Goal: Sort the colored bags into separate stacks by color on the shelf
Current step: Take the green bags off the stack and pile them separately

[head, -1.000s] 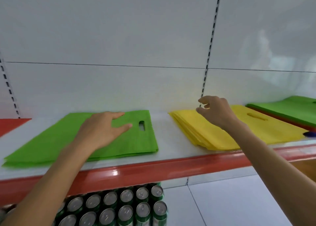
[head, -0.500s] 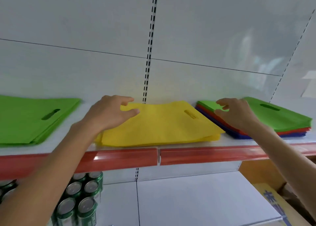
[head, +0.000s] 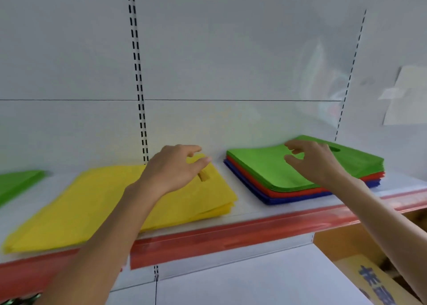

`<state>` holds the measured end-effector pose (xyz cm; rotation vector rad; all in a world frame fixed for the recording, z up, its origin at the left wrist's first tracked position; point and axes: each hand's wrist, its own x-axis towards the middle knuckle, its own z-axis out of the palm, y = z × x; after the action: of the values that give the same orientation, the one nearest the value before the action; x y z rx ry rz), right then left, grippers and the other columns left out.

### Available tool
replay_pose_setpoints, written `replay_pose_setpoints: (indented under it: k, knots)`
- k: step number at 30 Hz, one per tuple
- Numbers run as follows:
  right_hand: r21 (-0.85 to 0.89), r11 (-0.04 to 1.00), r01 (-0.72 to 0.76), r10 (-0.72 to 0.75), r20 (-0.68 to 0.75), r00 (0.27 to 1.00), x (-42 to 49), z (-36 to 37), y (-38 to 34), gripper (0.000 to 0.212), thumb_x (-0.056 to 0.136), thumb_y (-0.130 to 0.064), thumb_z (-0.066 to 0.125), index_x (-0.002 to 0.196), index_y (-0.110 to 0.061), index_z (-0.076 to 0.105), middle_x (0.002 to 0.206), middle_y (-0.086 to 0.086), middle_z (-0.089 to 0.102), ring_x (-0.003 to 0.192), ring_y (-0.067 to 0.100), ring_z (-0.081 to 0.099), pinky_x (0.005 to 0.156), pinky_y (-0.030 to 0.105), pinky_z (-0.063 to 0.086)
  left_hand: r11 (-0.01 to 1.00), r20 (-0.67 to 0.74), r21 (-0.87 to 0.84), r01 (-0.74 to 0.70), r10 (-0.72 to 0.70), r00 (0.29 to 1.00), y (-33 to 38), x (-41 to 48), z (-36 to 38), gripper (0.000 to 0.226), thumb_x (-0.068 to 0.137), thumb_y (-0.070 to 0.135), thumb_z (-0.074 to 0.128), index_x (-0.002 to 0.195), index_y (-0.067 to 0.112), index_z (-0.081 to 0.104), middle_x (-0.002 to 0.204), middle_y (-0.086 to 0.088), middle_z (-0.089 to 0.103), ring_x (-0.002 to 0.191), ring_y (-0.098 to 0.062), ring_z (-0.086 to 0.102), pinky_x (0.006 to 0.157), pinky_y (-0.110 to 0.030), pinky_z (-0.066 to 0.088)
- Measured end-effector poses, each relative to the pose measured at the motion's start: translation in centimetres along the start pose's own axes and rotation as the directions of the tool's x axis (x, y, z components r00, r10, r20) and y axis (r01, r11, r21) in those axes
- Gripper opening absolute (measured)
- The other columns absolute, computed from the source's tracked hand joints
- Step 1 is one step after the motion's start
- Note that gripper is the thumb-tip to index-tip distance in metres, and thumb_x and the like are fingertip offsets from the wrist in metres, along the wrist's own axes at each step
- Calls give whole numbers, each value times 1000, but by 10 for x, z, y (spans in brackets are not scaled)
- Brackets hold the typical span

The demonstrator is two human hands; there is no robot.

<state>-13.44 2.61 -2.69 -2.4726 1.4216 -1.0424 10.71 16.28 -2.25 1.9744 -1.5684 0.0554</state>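
- My left hand (head: 172, 168) hangs over the far end of the yellow stack (head: 92, 203), fingers loose and spread, holding nothing. I can't tell whether it brushes the top bag.
- My right hand (head: 316, 163) is over the mixed pile (head: 372, 177) on the right, thumb and fingers half curled with a gap between them and nothing pinched. Whether the fingertips touch the top bag I can't tell.
- Done, as I judge it: the yellow bags lie as one single-colour stack on the shelf (head: 240, 206). A green stack (head: 16, 181) of its own sits at the left edge of view, apart from the yellow.
- Left to do: the mixed pile holds three colours, with green bags (head: 265, 168) on top, red bags (head: 291, 192) under them and blue bags (head: 291, 199) at the bottom.
- I'd put the job at partway. The green layer should go across to the green stack, and then red and blue each need a place of their own. I see no separate red or blue stack in this view.
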Motion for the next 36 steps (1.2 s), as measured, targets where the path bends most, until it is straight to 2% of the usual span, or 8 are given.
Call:
replay_pose_setpoints:
  k: [3, 6, 11, 19, 26, 29, 32, 36]
  knots:
    - [-2, 999, 35, -35, 8, 999, 19, -11, 36, 40, 91, -20, 59, 130, -12, 55, 122, 9, 62, 114, 21, 55, 96, 31, 40, 1000, -30, 1, -12, 12, 999, 47, 17, 33, 51, 87, 53, 49, 129, 25, 54, 132, 3, 55, 125, -18, 48, 103, -38, 38]
    - [-64, 995, 74, -71, 49, 996, 45, -26, 78, 37, 90, -20, 59, 126, -11, 59, 120, 10, 63, 112, 23, 57, 96, 32, 41, 985, -54, 168, 40, -32, 998, 87, 32, 69, 51, 88, 55, 45, 115, 14, 61, 126, -8, 56, 117, -28, 50, 95, -38, 42]
    - [-112, 990, 84, -71, 114, 991, 88, -39, 144, 29, 88, -18, 60, 114, -8, 66, 113, 13, 66, 106, 26, 58, 93, 33, 44, 954, 55, 258, 155, -174, 983, 110, 59, 118, 57, 88, 59, 40, 109, 9, 59, 118, -13, 54, 112, -32, 50, 91, -40, 43]
    - [-9, 999, -38, 38, 48, 998, 126, -35, 199, 29, 82, -22, 69, 105, -4, 68, 103, 15, 66, 97, 30, 58, 83, 33, 47, 926, 157, 261, 273, -320, 934, 110, 90, 135, 54, 90, 52, 44, 127, 14, 51, 129, -16, 54, 117, -32, 52, 96, -37, 44]
    - [-236, 972, -27, 91, 265, 960, 149, -43, 206, 44, 79, -23, 72, 110, 7, 63, 113, 22, 63, 106, 35, 57, 90, 41, 48, 908, 139, 271, 320, -366, 920, 120, 105, 140, 77, 87, 62, 41, 139, 5, 35, 143, -17, 39, 130, -31, 40, 103, -37, 38]
    - [-295, 955, -2, 115, 366, 923, 156, -50, 211, 39, 78, -30, 74, 99, 3, 69, 100, 17, 68, 87, 27, 58, 82, 35, 50, 905, 193, 314, 288, -358, 914, 120, 107, 152, 89, 79, 73, 37, 142, 11, 32, 147, -17, 33, 133, -32, 36, 107, -41, 34]
    - [-260, 965, -18, 105, 323, 940, 156, -46, 215, 38, 78, -31, 74, 94, 3, 70, 97, 18, 68, 85, 26, 56, 81, 37, 50, 915, 247, 301, 268, -347, 905, 120, 101, 164, 76, 89, 63, 33, 147, 13, 24, 153, -22, 11, 141, -34, 19, 114, -44, 21]
    - [-211, 976, -54, 87, 147, 985, 143, -31, 220, 31, 80, -30, 72, 95, -4, 67, 101, 18, 64, 92, 34, 58, 75, 35, 47, 894, 218, 373, 246, -343, 914, 125, 98, 166, 67, 95, 56, 25, 147, 13, 24, 155, -19, 5, 143, -33, 8, 114, -50, 14]
